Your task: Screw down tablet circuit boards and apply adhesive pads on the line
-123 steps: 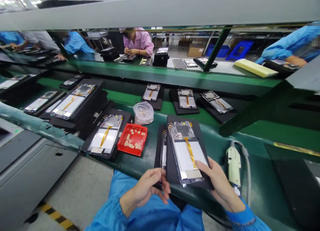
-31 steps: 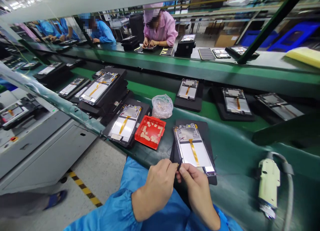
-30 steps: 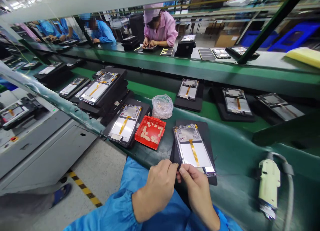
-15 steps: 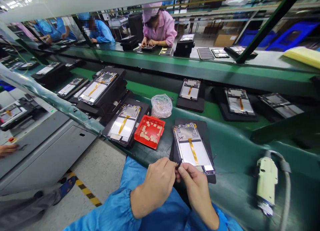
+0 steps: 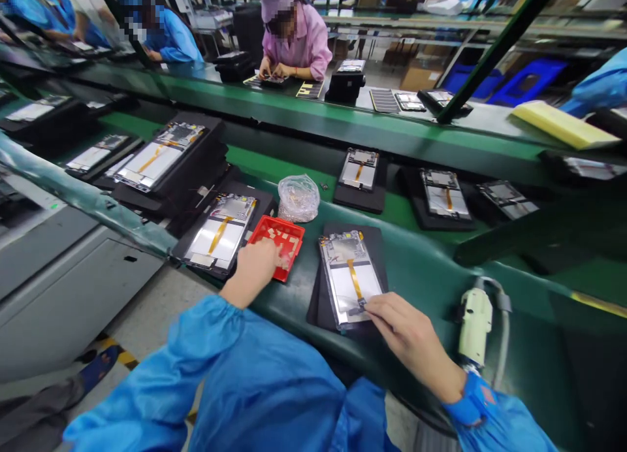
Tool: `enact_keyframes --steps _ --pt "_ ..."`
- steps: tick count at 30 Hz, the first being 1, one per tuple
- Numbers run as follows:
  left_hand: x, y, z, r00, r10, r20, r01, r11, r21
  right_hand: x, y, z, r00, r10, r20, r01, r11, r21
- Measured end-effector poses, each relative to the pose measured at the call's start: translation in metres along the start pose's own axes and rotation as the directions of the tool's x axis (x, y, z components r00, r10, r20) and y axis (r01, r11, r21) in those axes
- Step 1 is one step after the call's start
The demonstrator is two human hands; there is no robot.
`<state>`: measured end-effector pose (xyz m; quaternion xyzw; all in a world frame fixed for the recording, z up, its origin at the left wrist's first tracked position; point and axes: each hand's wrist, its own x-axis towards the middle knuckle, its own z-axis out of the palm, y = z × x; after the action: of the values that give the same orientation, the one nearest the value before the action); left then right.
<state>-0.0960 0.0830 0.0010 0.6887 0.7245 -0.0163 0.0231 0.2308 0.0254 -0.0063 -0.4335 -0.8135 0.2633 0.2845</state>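
Observation:
My left hand (image 5: 255,266) reaches over the red tray (image 5: 292,259), which holds several small pale pieces. Its fingertips are hidden behind the back of the hand. With fingers pinched together, my right hand (image 5: 409,321) holds a small dark piece (image 5: 361,304) over the lower end of an opened tablet (image 5: 343,279). That tablet lies screen down, with a circuit board at the top and an orange ribbon cable (image 5: 353,277) across silvery battery panels. Black foam (image 5: 375,243) lies under it. What the dark piece is, I cannot make out.
Another opened tablet (image 5: 221,226) lies left of the tray, near stacked tablets on black foam (image 5: 169,171). A clear bag of small parts (image 5: 298,198) stands behind the tray. A pale corded tool (image 5: 475,321) lies at right. A co-worker in pink (image 5: 298,44) works across the line.
My hands were together in front of the tablet, around a small dark piece. They have parted: the left moved to the red tray, the right stays by the tablet's lower end. The view shifted right.

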Motion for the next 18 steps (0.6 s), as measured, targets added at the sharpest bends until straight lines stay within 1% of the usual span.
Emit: enact_keyframes --steps 1,2,3,5,7,8,11,13,14,16,18 --pt "0.006 -0.004 0.001 1.0 -0.011 0.028 0.01 1.0 0.02 -0.003 0.005 -0.005 0.999 -0.038 0.032 0.039 0.999 -0.024" --pt "0.009 -0.008 0.001 1.0 -0.018 0.022 0.018 1.0 0.019 -0.007 0.01 -0.008 0.997 -0.065 0.05 0.067 0.997 -0.039" --pt "0.008 -0.011 0.001 0.999 -0.032 -0.013 0.032 0.999 0.007 -0.011 0.013 -0.009 0.995 -0.084 0.053 0.086 0.995 -0.048" --pt "-0.001 -0.015 0.0 0.989 -0.079 -0.125 0.076 0.997 -0.03 -0.02 0.018 -0.008 0.995 -0.094 0.037 0.096 0.994 -0.047" --pt "-0.013 -0.018 0.0 0.961 -0.128 -0.243 0.11 0.99 -0.088 -0.027 0.021 -0.003 0.996 -0.092 0.023 0.092 0.995 -0.024" --pt "-0.019 -0.019 0.001 0.947 -0.146 -0.285 0.114 0.986 -0.124 -0.03 0.023 0.0 0.995 -0.095 0.018 0.095 0.995 -0.013" --pt "-0.036 -0.019 0.006 0.92 -0.171 -0.353 0.093 0.969 -0.228 -0.036 0.029 0.008 0.994 -0.112 0.012 0.112 0.994 -0.009" --pt "-0.048 -0.014 0.01 0.908 -0.148 -0.392 0.029 0.955 -0.294 -0.038 0.033 0.011 0.992 -0.12 0.026 0.12 0.993 -0.017" --pt "-0.055 -0.009 0.012 0.901 -0.113 -0.419 -0.036 0.943 -0.33 -0.039 0.036 0.012 0.992 -0.121 0.034 0.122 0.992 -0.019" --pt "-0.071 0.006 0.015 0.882 -0.004 -0.472 -0.214 0.888 -0.408 -0.041 0.039 0.012 0.99 -0.134 0.042 0.135 0.991 -0.023" --pt "-0.087 0.028 0.018 0.849 0.139 -0.51 -0.403 0.795 -0.454 -0.042 0.04 0.013 0.985 -0.166 0.042 0.168 0.985 -0.042"
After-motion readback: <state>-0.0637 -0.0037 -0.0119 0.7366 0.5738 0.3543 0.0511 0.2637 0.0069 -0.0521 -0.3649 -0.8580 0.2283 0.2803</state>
